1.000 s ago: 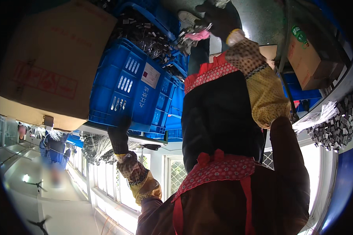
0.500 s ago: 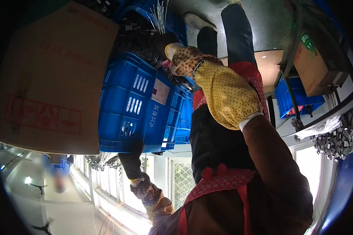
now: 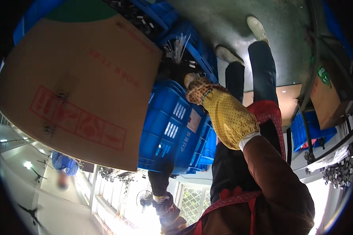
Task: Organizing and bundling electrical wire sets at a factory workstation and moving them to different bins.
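My right hand (image 3: 196,88), gloved, reaching into blue crate (image 3: 176,129) beside cardboard box (image 3: 78,90); fingers hidden, grip unclear. Left hand (image 3: 161,184) seemingly clasping crate's lower edge

Right hand (image 3: 198,88) reached deeper into blue crate (image 3: 172,125), cardboard box (image 3: 78,86) looming closer

The box (image 3: 78,90) at the left of the frame is made of matt brown cardboard printed in red. The crates (image 3: 176,133) at the centre are moulded from blue plastic with a slight sheen and ribbed, slotted walls. The right hand (image 3: 198,88) is covered by a patterned cloth glove, and the sleeve cover (image 3: 229,117) by yellow dotted fabric. The floor (image 3: 223,23) at the top is seen as dull grey concrete.
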Tool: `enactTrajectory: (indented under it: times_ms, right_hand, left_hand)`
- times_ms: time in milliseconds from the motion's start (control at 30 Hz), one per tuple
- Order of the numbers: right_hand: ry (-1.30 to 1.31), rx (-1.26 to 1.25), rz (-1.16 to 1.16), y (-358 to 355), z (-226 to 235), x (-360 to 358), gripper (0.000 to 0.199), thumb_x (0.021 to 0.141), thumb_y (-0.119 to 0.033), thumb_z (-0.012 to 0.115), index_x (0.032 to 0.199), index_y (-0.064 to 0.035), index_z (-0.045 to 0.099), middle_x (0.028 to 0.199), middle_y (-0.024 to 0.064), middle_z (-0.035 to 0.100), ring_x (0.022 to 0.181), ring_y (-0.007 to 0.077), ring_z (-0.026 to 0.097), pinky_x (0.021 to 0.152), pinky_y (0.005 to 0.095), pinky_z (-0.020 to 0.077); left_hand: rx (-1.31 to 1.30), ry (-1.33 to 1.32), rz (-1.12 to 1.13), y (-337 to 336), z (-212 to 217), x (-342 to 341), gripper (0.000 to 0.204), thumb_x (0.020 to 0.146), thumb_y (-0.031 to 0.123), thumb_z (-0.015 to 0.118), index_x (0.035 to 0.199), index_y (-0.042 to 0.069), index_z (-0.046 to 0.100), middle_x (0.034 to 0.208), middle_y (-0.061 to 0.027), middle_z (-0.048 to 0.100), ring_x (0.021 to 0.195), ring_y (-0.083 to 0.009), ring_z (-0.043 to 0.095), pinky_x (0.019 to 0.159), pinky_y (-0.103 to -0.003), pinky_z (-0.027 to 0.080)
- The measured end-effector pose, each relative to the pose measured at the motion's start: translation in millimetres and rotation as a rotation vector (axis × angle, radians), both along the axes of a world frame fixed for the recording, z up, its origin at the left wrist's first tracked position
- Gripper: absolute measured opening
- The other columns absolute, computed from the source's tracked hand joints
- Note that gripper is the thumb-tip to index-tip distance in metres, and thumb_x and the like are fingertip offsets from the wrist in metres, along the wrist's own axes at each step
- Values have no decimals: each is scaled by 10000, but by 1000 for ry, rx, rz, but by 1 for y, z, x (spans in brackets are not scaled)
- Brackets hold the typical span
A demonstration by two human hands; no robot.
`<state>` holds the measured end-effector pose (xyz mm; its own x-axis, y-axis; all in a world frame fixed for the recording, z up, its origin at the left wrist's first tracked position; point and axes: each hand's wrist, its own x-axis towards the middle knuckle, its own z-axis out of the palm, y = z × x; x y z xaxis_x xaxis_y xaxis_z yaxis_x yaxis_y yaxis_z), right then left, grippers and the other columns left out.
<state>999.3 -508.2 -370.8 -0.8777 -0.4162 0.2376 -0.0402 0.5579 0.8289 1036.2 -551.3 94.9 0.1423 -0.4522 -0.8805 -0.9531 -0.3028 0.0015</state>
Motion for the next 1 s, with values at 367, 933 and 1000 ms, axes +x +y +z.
enactTrajectory:
  times_ms: [367, 933, 1000]
  right_hand:
    - [-1083, -767, 620, -70, -68, 16, 273, 945, -390, 572, 1075, -154, 618, 1068, 75, 636, 994, 282, 618, 833, 454, 479]
    - [-2213, -787, 982, -45, -60, -160, 380, 929, -195, 603, 1293, -86, 597, 1175, 114, 665, 1052, 262, 643, 901, 400, 520]
    - [-2489, -870, 135, -70, 36, -210, 371, 908, -153, 584, 1264, -51, 605, 1108, 144, 694, 977, 289, 676, 858, 395, 541]
  left_hand:
    - [-111, -30, -151, 1, -7, -3, 291, 836, 154, 746, 1093, 31, 691, 1045, -84, 724, 954, -201, 682, 841, -341, 524]
    - [-195, 94, -389, 21, -62, -13, 272, 872, 289, 668, 898, 27, 738, 838, -109, 741, 747, -224, 716, 694, -384, 544]
    - [-250, 34, -366, 28, -55, -5, 263, 849, 292, 685, 882, 38, 740, 831, -114, 741, 739, -244, 718, 678, -389, 539]
